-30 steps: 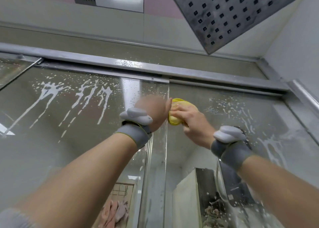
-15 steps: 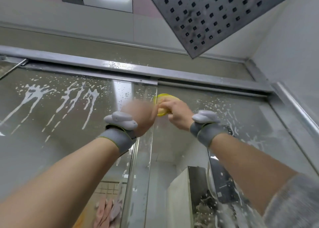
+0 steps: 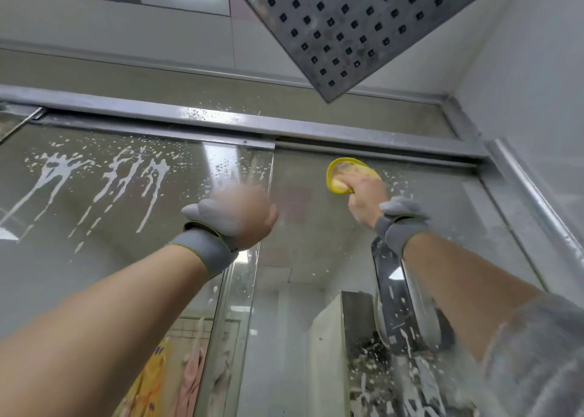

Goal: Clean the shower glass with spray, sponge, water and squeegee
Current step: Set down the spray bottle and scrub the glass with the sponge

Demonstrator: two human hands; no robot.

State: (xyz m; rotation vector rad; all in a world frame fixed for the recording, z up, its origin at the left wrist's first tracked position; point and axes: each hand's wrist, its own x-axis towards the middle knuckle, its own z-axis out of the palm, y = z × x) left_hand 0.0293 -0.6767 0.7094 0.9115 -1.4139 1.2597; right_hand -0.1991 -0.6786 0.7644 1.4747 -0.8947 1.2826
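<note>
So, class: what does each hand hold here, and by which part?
The right hand holds the yellow sponge by its lower right part, against the glass. The left hand is blurred; whether it holds anything cannot be told.

no legible text, labels, brands, numbers or signs anywhere

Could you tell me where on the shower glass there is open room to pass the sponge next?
Open glass lies between the left hand and the right hand, which presses the sponge under the top rail. More lies right of the sponge, toward the corner frame. It is crowded lower right around the door handle, and foam streaks cover the upper left.
</note>
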